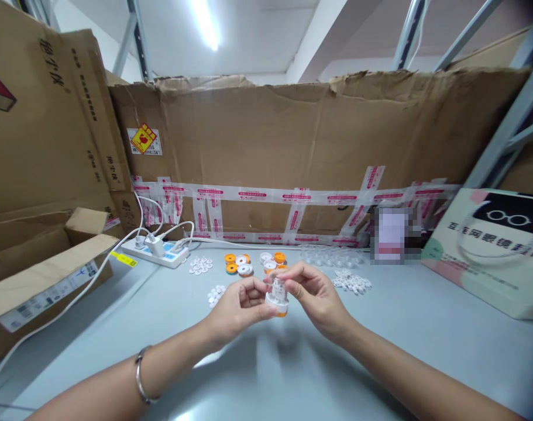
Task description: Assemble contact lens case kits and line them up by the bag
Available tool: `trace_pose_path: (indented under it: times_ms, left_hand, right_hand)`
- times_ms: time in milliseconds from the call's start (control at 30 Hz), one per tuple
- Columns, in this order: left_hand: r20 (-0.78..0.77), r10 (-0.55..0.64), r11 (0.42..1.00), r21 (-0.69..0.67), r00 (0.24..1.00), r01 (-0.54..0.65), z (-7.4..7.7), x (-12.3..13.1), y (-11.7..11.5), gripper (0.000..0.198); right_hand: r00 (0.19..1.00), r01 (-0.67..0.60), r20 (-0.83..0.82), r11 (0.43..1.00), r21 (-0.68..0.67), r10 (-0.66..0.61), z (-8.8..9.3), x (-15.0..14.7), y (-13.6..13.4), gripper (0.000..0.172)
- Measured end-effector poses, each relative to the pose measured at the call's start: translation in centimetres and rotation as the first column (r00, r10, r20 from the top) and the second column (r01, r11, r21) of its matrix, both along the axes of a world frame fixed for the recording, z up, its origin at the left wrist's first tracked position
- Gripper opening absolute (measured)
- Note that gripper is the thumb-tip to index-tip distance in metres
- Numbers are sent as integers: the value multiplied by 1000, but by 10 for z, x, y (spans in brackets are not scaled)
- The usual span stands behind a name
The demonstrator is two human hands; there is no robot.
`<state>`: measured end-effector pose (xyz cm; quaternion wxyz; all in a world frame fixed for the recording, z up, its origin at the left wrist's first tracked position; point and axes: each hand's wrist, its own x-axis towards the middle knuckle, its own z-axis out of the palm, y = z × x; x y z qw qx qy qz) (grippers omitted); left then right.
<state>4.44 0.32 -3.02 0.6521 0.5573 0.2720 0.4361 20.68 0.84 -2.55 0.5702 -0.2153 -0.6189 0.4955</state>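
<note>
The power strip (158, 251) lies at the back of the table (266, 377), and the small container (277, 297) is held up to its right and nearer the person. The left hand (240, 307) is closed around the container's white-and-orange base; the right hand (316, 295) pinches its clear top with thumb and forefinger (white pieces show through the clear wall). Just right of the power strip lies a pile of white discs (200, 265). Farther right of the strip come orange and white caps (239, 264), then clear cups (332, 255) and a heap of little white parts (351, 281). An open cardboard box (103, 266) sits left of the strip; a paper bag (481, 272) stands far to its right.
</note>
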Motion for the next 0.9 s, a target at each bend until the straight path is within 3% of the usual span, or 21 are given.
trace_pose_path:
  times_ms: [200, 500, 800, 900]
  left_hand:
    - [18, 13, 1000, 9, 1000, -13, 0, 3, -2, 29]
    - [-10, 73, 996, 52, 997, -72, -2, 6, -4, 28]
    - [-66, 124, 992, 47, 990, -121, -3, 10, -4, 28]
    - [-81, 128, 991, 39, 989, -125, -2, 8, -2, 27]
  right_hand:
    - [999, 12, -44, 999, -31, -14, -3, -3, -5, 8]
    - [979, 125, -152, 988, -95, -139, -11, -10, -8, 10]
    - [957, 246, -122, 960, -135, -262, -17, -13, -6, 17]
    - [980, 157, -94, 974, -164, -174, -13, -10, -5, 17]
